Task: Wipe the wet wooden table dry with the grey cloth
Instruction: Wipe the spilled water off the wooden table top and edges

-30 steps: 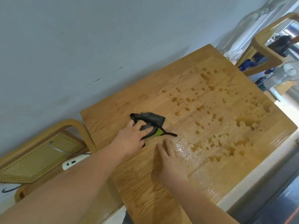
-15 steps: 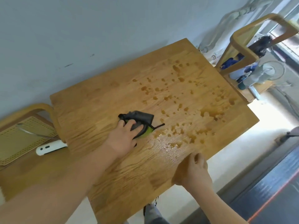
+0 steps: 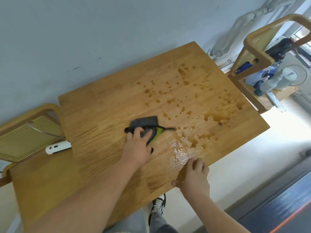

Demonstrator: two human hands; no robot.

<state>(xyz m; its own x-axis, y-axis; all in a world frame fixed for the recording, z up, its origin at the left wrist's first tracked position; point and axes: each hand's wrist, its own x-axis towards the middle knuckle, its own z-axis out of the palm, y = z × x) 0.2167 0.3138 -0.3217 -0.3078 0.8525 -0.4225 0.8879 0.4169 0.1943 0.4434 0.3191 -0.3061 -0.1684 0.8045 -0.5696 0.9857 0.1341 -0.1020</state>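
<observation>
Wet rectangular wooden desk (image 3: pixel 104 115): right hand (image 3: pixel 193 175) rests on the near edge, grip loose, holding nothing. Mid-desk, left hand (image 3: pixel 137 148) presses the bunched grey cloth (image 3: pixel 144 122), fingers flat, not clenched. Mid-wipe. Glossy puddle (image 3: pixel 181 152) just right and far droplets (image 3: pixel 181 71) are unwiped, so next sweep probably goes rightward.

At frame centre the left hand (image 3: pixel 136 148) pressed the grey cloth (image 3: pixel 144 122) onto the wooden table (image 3: pixel 104 111). The right hand (image 3: pixel 196 177) rested on the table's edge at lower right. Water drops (image 3: pixel 215 117) dotted its upper right part, and a wet sheen (image 3: pixel 180 148) lay between the hands.
</observation>
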